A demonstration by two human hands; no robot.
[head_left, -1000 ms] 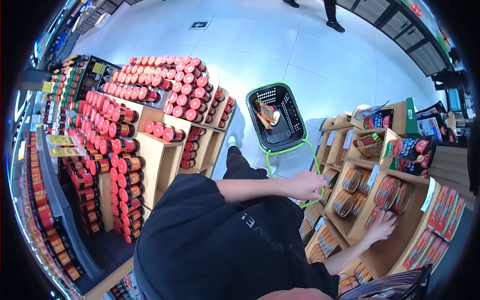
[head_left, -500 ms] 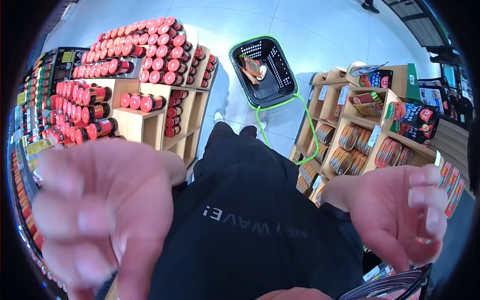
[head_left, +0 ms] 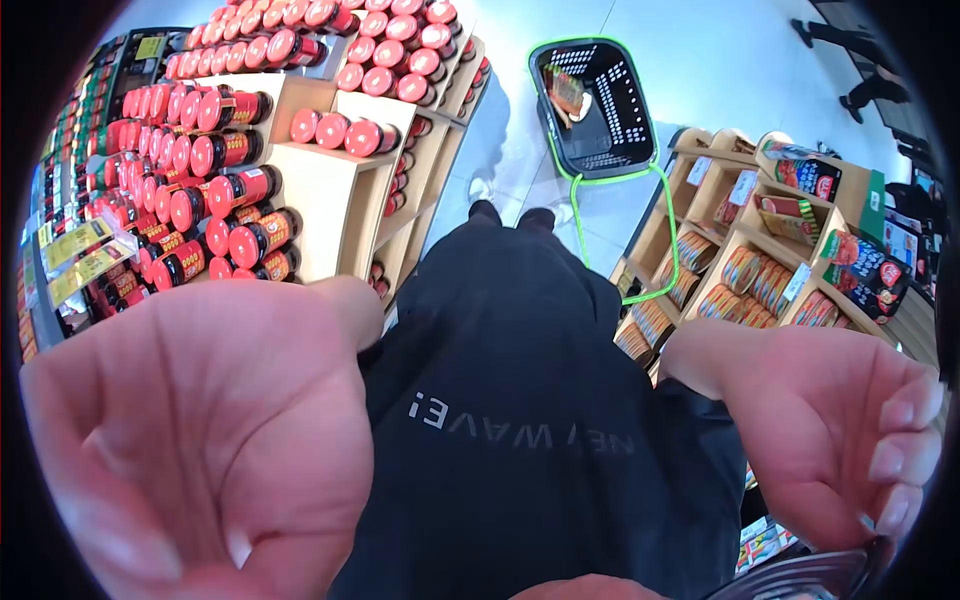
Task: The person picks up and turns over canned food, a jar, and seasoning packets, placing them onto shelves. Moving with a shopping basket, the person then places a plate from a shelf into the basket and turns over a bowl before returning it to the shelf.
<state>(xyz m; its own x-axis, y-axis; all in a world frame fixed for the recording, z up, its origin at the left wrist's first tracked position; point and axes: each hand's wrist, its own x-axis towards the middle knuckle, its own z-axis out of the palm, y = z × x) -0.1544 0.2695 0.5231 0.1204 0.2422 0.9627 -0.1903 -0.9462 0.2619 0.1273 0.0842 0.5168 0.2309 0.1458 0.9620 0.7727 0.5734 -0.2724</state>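
Both of my hands are raised close to the camera, palms turned toward me. My left hand is large at the lower left, its thumb and fingers apart, with nothing seen in it; some fingertips run out of view. My right hand is at the right, fingers loosely curled, and I see nothing in its palm. Just below its thumb is a dark-rimmed clear lens, like eyeglasses; whether the thumb touches it I cannot tell. Between the hands is my black garment with "NEW WAVE!" lettering.
A black shopping basket with a green rim and long green handle stands on the pale floor, a package inside. Red-lidded jars fill the left shelves. The right wooden shelf holds tins and pouches. Another person's legs show at upper right.
Both hands have come nearer the camera, the left looking larger and the right shifting outward toward the lens. The basket and shelves have shifted up and right in view as my head moved.
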